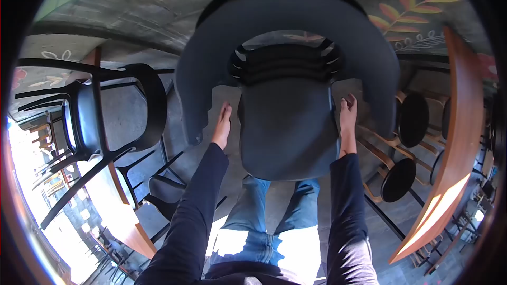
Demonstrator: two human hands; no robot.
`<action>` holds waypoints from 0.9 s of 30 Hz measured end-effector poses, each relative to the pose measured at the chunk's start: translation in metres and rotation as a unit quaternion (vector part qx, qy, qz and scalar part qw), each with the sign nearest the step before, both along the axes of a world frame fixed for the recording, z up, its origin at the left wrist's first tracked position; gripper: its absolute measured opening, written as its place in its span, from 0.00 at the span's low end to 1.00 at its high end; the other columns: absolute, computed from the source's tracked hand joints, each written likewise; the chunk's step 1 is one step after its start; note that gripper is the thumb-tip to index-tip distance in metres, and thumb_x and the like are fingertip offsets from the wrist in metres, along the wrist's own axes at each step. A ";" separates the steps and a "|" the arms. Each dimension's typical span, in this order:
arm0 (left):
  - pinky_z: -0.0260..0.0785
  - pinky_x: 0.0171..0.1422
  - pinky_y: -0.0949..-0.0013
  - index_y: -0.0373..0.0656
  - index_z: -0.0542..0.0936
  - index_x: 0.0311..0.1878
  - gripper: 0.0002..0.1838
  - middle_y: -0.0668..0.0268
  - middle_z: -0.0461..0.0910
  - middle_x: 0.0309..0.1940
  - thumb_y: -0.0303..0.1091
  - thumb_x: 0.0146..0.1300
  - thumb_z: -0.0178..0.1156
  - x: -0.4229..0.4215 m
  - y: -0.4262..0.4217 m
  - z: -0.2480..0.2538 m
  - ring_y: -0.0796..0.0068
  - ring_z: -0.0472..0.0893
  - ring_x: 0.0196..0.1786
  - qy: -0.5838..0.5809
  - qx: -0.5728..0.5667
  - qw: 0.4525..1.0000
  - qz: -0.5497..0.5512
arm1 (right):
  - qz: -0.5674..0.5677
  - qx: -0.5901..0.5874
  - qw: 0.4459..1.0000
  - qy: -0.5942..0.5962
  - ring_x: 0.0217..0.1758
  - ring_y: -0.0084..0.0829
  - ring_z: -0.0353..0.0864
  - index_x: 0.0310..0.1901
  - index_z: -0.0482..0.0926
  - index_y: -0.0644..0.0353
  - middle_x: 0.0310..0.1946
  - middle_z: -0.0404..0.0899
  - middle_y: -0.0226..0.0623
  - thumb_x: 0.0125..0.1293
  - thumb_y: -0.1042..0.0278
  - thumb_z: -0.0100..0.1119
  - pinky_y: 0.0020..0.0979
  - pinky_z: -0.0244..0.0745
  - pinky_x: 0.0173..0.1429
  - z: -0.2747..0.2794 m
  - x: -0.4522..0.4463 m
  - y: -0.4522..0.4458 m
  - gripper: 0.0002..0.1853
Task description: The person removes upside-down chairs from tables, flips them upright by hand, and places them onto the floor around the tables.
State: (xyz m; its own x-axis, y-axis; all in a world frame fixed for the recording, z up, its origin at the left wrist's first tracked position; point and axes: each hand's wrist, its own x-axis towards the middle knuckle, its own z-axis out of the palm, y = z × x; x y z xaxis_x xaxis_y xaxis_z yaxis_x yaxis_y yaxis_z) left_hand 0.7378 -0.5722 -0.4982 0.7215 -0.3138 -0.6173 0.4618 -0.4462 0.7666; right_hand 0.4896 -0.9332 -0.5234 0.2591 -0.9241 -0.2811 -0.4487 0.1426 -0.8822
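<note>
A person in dark sleeves and blue jeans [248, 206] faced a black chair [288, 121] at 12 o'clock, its seat toward the wearer and its broad curved back beyond. Dark bands [285, 63] below that back hinted at more chairs stacked beneath, though the single view could not settle it.

By the look of it, the handling was at an open stage: the chair appeared upright and neither hand was closed firmly around it. Its legs were hidden, so whether its weight was on the floor could not be told. At 9 o'clock, another chair [155, 106] was already upturned, apparently on the wooden table [138, 235] at 8 o'clock.

The left hand [223, 125], at 10 o'clock, was spread with fingers fairly straight, just beside the seat and below one arm of the chair's back; it held nothing visible. The right hand [347, 117], at 1 o'clock, was loosely open with fingers partly bent, right by the seat's opposite edge; whether it touched that edge could not be told.

At 3 o'clock, black-topped stools [413, 120] stood near a second wooden table [458, 121]; painted leaves [412, 13] decorated the surface at 1 o'clock.
</note>
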 end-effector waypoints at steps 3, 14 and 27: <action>0.49 0.81 0.60 0.46 0.58 0.80 0.35 0.55 0.62 0.78 0.55 0.78 0.46 0.023 -0.004 -0.043 0.62 0.59 0.80 0.004 0.031 0.999 -0.028 | 0.126 0.032 0.981 0.143 0.58 0.39 0.82 0.66 0.74 0.57 0.54 0.83 0.46 0.74 0.54 0.53 0.37 0.73 0.62 -0.062 -0.001 -0.024 0.24; 0.72 0.65 0.67 0.42 0.59 0.79 0.34 0.53 0.73 0.69 0.52 0.78 0.48 0.002 -0.025 -0.106 0.63 0.77 0.66 0.113 -0.036 0.993 0.000 | 0.164 0.124 0.965 0.162 0.66 0.50 0.77 0.64 0.75 0.71 0.60 0.79 0.58 0.74 0.32 0.43 0.41 0.68 0.69 -0.065 0.016 -0.025 0.42; 0.78 0.53 0.68 0.44 0.64 0.77 0.29 0.51 0.79 0.63 0.44 0.79 0.50 -0.034 -0.068 -0.072 0.67 0.84 0.55 0.083 0.067 0.994 0.001 | 0.180 0.133 0.960 0.166 0.66 0.51 0.77 0.63 0.76 0.68 0.60 0.79 0.57 0.74 0.33 0.43 0.41 0.67 0.69 -0.074 -0.016 -0.064 0.40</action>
